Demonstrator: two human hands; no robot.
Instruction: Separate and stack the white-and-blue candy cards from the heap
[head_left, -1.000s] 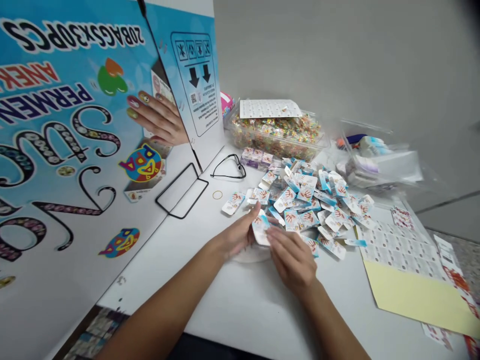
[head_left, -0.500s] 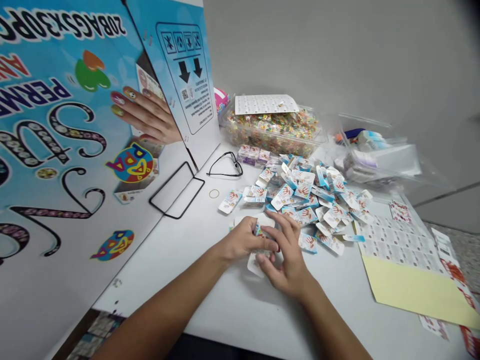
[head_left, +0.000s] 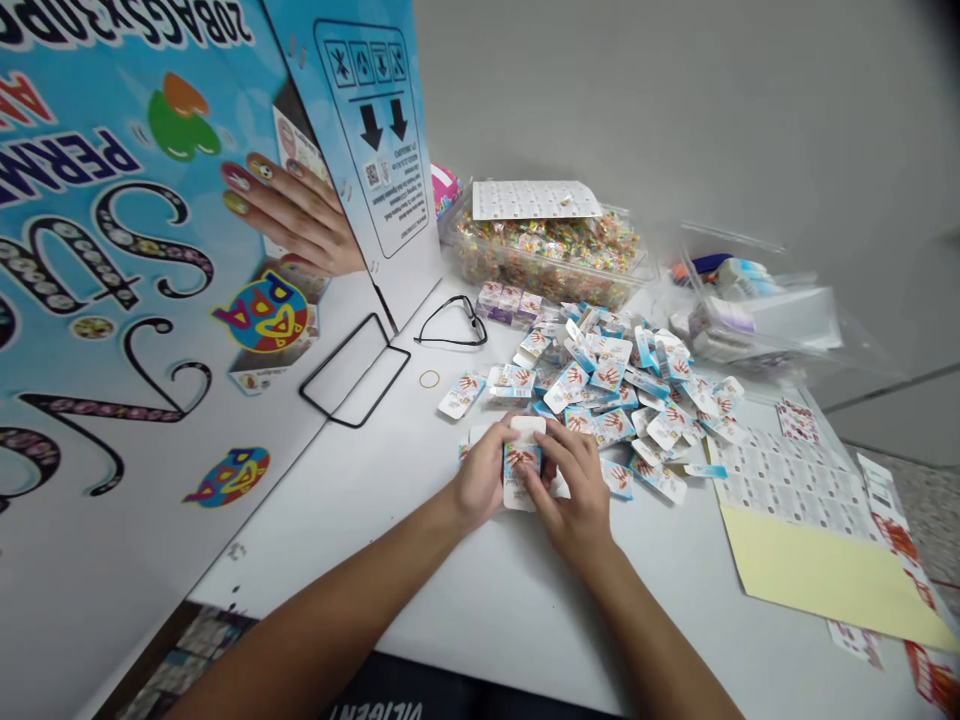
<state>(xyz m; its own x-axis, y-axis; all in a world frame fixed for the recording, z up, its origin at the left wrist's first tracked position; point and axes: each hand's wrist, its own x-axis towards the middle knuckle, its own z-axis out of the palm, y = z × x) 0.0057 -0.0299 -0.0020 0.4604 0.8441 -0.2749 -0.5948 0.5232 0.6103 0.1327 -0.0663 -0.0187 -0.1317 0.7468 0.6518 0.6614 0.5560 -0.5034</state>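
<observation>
Between both hands, over the near part of the table, is a small printed cardboard box (head_left: 523,458) with white end flaps and a hand picture on its front. My left hand (head_left: 482,470) grips its left side. My right hand (head_left: 571,485) closes on its right side, the thumb lying across the printed front. Partly hidden behind my left hand, another small piece lies on the table. Just beyond my fingers spreads a pile of similar small blue and white boxes (head_left: 611,365), many with flaps sticking out.
A large printed carton (head_left: 161,330) stands at left. Eyeglasses (head_left: 454,325), a rubber band (head_left: 429,379) and a black wire frame (head_left: 352,420) lie near it. Behind the pile are a clear tub of small colourful packets (head_left: 547,255) and another clear bin (head_left: 765,320). Sticker sheets (head_left: 802,490) lie at right.
The box between my hands has turned so its printed front faces up, with flaps at top and bottom. My right fingers have moved from its lower end to its side.
</observation>
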